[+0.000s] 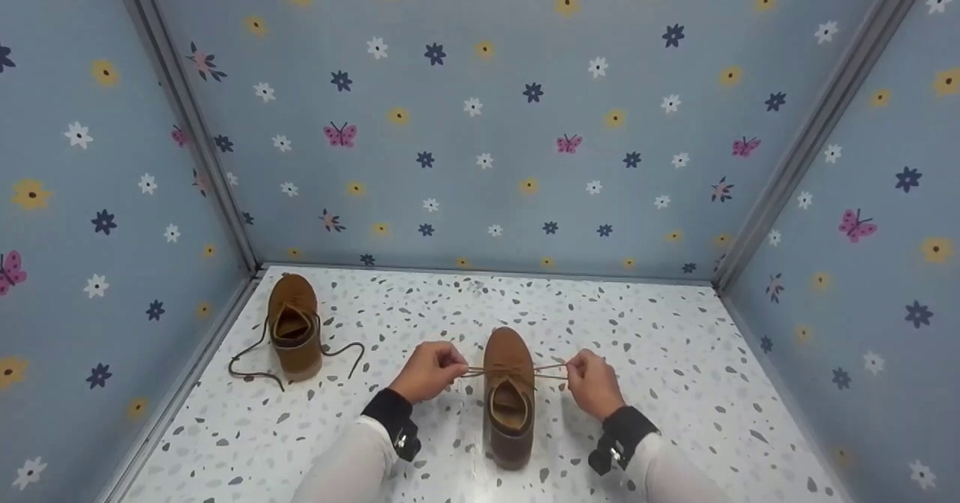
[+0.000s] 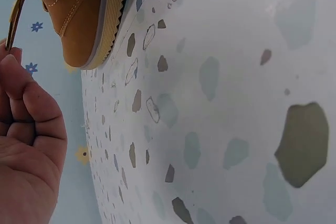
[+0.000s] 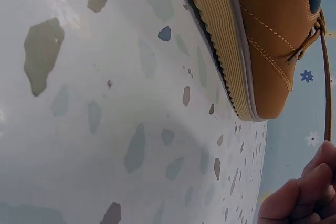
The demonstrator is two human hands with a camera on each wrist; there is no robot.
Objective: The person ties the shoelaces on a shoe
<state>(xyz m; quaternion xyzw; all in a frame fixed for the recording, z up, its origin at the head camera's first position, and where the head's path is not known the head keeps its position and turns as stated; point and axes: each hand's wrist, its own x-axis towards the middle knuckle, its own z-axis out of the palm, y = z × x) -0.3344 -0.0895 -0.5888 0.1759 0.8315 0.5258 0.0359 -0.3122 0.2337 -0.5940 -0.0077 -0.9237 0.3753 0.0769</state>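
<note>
A brown leather lace-up shoe (image 1: 508, 372) stands upright on the floor between my hands, toe pointing away. My left hand (image 1: 433, 370) pinches the shoelace (image 1: 474, 372) on the shoe's left side, pulled out sideways in two strands. On the opposite side, my right hand (image 1: 595, 384) pinches the lace in the same way, its strands stretched level to the fingertips. Both wrist views show a taut lace running from the shoe's front to the fingers (image 2: 18, 85). In the right wrist view, lace crosses at a knot (image 3: 310, 38) over the tongue.
A second brown shoe (image 1: 294, 330) stands at the far left, its untied laces trailing on both sides. The white speckled floor (image 1: 645, 345) is enclosed by blue flowered panels (image 1: 480, 113) at the back and sides, with grey metal posts (image 1: 810, 128) at the corners.
</note>
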